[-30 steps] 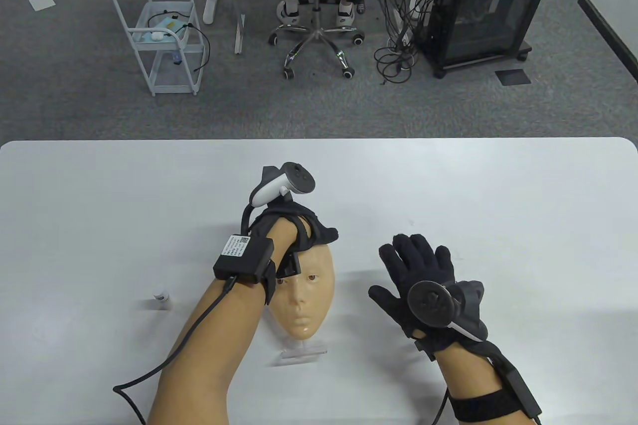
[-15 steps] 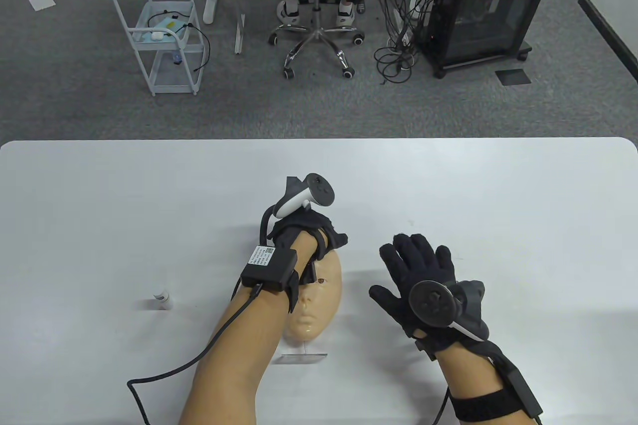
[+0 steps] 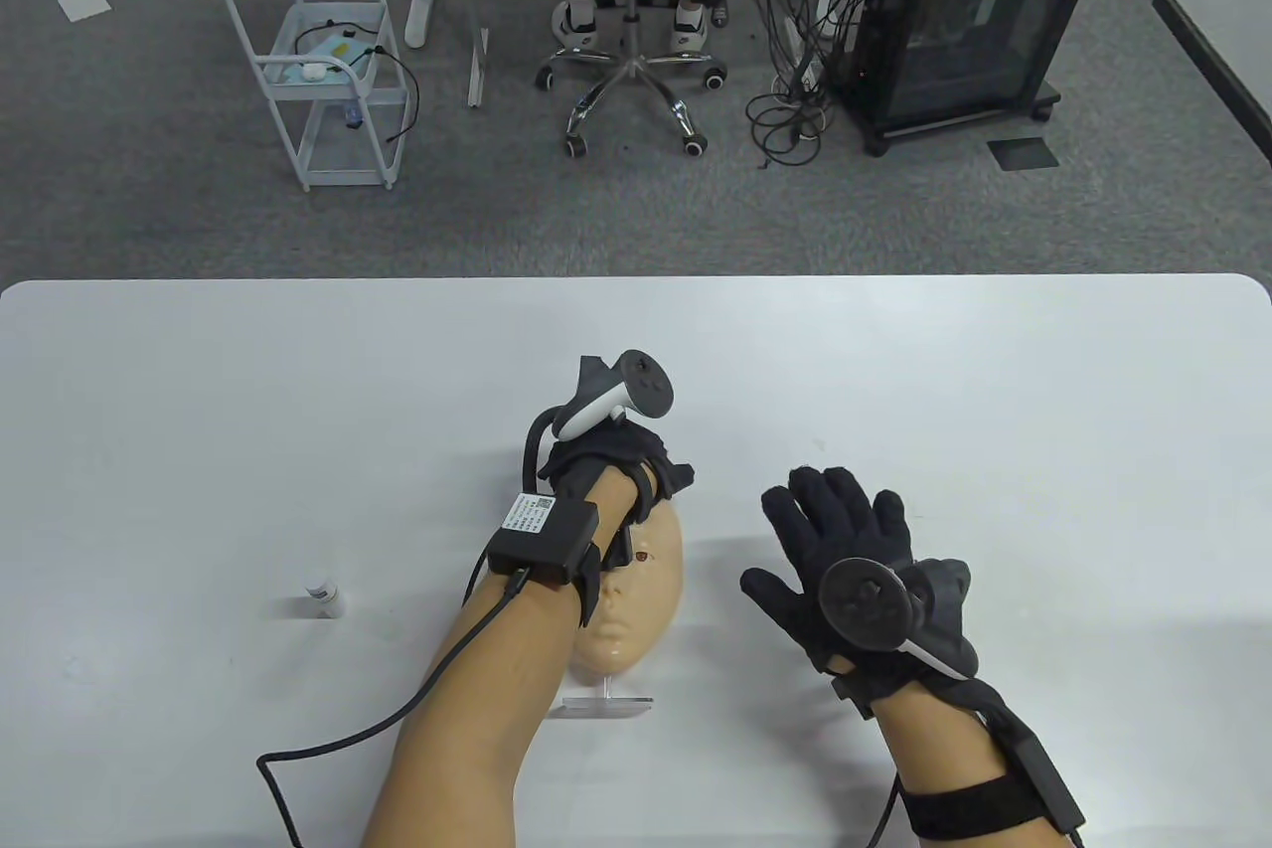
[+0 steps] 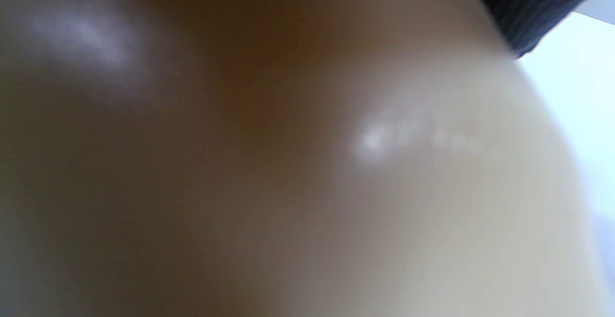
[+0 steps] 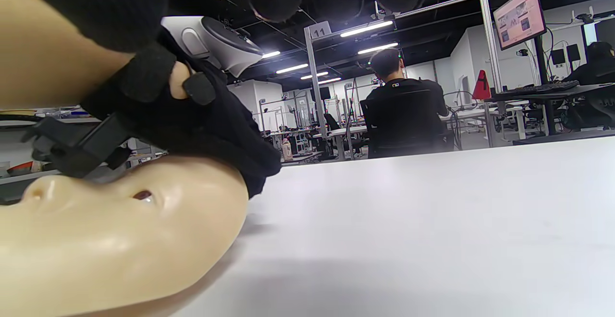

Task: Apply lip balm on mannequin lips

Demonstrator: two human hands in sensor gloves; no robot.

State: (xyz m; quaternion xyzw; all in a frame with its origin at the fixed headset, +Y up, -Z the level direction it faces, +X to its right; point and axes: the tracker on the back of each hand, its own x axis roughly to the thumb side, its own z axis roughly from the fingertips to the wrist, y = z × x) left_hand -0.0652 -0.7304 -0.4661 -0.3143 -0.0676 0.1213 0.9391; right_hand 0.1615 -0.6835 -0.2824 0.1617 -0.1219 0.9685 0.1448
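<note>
Mannequin face (image 3: pixel 636 609), beige, lying face-up at the middle of the white table (image 3: pixel 994 391) on a clear stand (image 3: pixel 606 706), chin toward the near edge, lips uncovered. Left hand (image 3: pixel 621 465) draped over the forehead, gloved fingers curled around the crown, seemingly steadying or repositioning the head; forearm crossing 1 cheek. Left wrist view filled by blurred beige surface. Right hand (image 3: pixel 840 540) just beside the face on the right, palm down, 5 fingers spread and holding nothing, probably waiting. Small white lip balm tube (image 3: pixel 322 595) upright, well apart on the left, untouched; balm likely not yet picked up.
</note>
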